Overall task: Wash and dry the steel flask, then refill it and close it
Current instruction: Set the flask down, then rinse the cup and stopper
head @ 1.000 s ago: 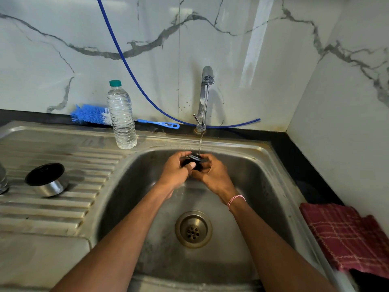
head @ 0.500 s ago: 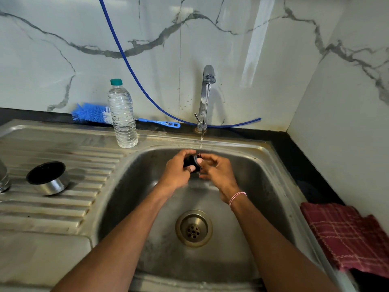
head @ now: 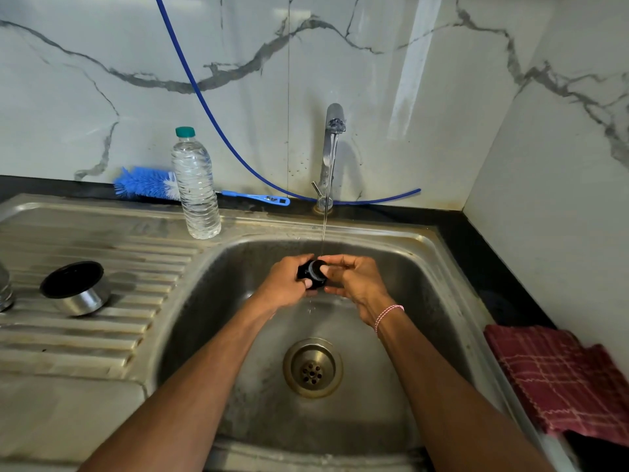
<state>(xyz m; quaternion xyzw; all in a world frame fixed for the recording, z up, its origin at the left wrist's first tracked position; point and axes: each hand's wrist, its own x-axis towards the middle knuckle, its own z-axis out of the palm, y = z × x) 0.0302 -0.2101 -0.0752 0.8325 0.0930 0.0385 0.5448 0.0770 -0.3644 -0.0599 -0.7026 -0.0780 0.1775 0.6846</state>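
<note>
Obs.: both hands are working over the middle of the sink [head: 425, 267], toward its back wall, above and behind the drain [head: 312, 367].

The black stopper [head: 311, 272], which I judge to be the flask's inner plug, is sitting between the two hands, directly under the tap [head: 332, 155]. The thin water stream [head: 323, 229] is falling onto its upper end.

The left hand [head: 286, 284] is wrapping its curled fingers round the stopper's body, with the thumb lying across the near side. The right hand [head: 354, 284] is pinching the stopper's right end, thumb on the round face and fingers curling over from behind.

Key relation: the stopper's axis is lying tilted, running roughly left to right, with the round face turning up and toward the right hand. The left hand is carrying the body; the right is nearer the face that the water is hitting. My judgement is that any turning or rubbing of that face is falling to the right hand while the left steadies.

The steel cup [head: 76, 289] is resting mouth up on the drainboard at the sink's left side, well apart from the hands. A sliver of steel at the drainboard's far left edge may be the flask; too little is showing to tell.

The red cloth [head: 561, 379] is lying at the sink's right edge, nearer the right hand, and the plastic bottle [head: 196, 185] is standing at the back left rim.
</note>
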